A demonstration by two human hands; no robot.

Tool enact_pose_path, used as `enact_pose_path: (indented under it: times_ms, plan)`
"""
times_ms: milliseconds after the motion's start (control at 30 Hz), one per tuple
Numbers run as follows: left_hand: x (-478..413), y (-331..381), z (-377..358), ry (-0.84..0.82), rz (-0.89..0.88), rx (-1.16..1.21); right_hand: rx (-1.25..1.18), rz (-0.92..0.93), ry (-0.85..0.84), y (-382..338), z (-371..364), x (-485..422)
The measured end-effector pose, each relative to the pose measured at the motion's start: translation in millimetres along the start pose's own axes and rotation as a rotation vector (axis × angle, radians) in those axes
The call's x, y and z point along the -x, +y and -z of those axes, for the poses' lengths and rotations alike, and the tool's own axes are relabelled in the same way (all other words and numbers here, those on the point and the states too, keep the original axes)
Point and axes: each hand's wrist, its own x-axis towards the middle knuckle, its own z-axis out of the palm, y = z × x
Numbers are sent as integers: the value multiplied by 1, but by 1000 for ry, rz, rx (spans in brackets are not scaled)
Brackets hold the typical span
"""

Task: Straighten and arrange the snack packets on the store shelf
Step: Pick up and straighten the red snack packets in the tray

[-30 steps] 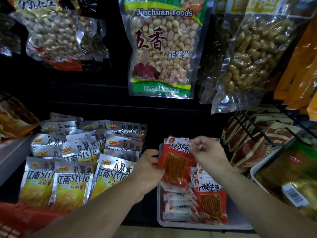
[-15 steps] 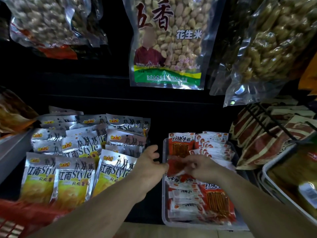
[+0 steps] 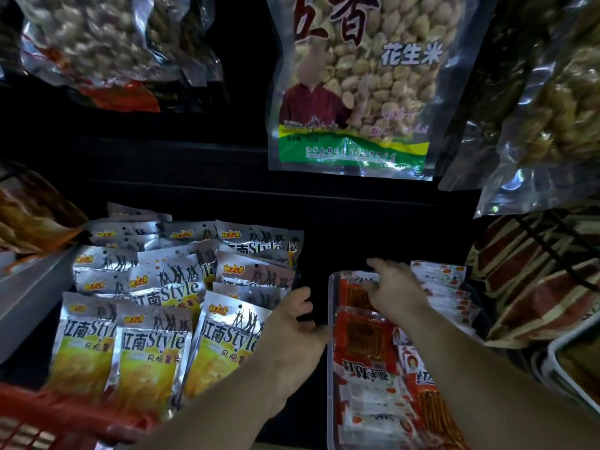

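Over the clear tray (image 3: 331, 417), the right grip (image 3: 394, 295) lies spread flat on red packets (image 3: 367, 342); the left grip (image 3: 289, 336) hangs loose beside it, empty.

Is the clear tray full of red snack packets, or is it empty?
Full. Red packets cover the clear tray from front to back, overlapping each other.

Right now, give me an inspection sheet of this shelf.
Surface: dark shelf, bare strip between the stacks.
Job's things: red packets in clear tray, some skewed; silver chip packets overlapping at left.
Clutter: red basket at lower left.
Hands: left hand relaxed by the tray's rim, holding nothing; right hand flat on the rear red packets.
Cables: nothing seen.
Surroundings: peanut bag hanging above; brown packets at right.
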Motion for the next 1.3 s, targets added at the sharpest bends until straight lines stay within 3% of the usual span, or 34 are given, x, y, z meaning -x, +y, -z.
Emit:
enact_pose_path:
  times_ms: [100,233,400,567,733,933,1133,1300]
  plan:
    - [-4,-2,4,8,-5,-20,119,24,101,0,-5,4]
    - [-4,0,6,22,-31,-10,-92,66,228,-4,14,9]
    - [3,9,3,58,-107,14,-724,85,-13,-38,68,32]
    - [19,21,1,15,-145,72,-836,113,-410,-50,108,70]
    - [35,34,4,-123,-147,159,-944,7,-401,-49,125,97]
    - [44,47,6,-118,-184,192,-1137,-106,-612,-45,132,126]
    - [62,54,10,-233,-140,183,-1311,-143,-359,-51,133,135]
    - [65,62,12,-191,-172,175,-1241,-82,-451,-49,138,145]
